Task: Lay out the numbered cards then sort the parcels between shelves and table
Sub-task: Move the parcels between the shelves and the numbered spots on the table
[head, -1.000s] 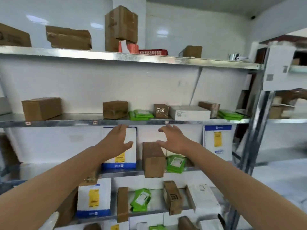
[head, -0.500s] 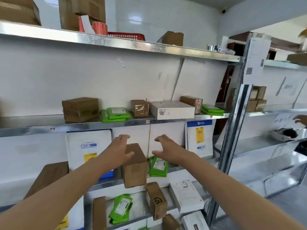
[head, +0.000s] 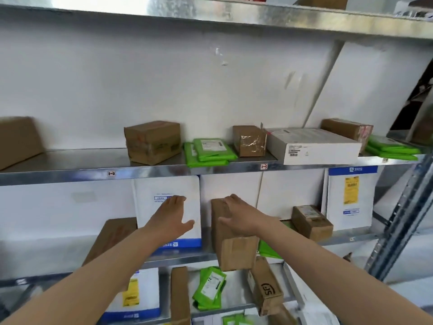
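Loosely spread right grip atop brown parcel

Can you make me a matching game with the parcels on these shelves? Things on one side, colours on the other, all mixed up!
Things:
1. tall box under the right hand
2. flat box on the upper shelf
3. stacked mailers on that shelf

Colours:
a. green
b. brown
c. white

Pairs: 1-b, 2-c, 3-a.
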`<act>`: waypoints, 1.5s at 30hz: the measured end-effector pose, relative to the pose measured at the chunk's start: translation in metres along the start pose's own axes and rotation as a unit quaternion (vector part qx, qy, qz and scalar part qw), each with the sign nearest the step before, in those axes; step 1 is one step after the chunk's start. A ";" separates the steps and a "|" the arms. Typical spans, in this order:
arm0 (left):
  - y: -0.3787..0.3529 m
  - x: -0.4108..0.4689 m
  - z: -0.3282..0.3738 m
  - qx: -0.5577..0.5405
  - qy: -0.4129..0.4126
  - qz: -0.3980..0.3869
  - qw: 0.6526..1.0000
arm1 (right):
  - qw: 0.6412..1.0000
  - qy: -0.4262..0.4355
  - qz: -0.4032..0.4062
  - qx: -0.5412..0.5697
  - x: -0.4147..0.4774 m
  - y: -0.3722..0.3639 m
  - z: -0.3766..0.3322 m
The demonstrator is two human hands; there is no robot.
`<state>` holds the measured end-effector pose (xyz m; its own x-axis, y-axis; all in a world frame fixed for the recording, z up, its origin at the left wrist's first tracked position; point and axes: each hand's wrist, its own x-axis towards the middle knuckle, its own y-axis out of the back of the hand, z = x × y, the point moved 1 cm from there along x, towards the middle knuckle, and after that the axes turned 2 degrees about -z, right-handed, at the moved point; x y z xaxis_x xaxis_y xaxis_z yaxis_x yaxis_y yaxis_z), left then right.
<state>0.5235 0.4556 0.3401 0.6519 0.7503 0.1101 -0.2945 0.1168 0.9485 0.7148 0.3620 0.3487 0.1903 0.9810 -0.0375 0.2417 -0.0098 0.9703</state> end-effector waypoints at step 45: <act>-0.093 0.143 -0.245 -0.344 0.247 0.007 0.906 | 0.853 -0.239 0.049 0.461 0.239 -0.156 -0.019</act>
<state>0.4727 0.7111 0.1954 0.3030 0.9346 -0.1865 -0.7771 0.3556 0.5193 0.7044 0.6019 0.1927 0.5660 0.7775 -0.2741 0.8062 -0.4525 0.3813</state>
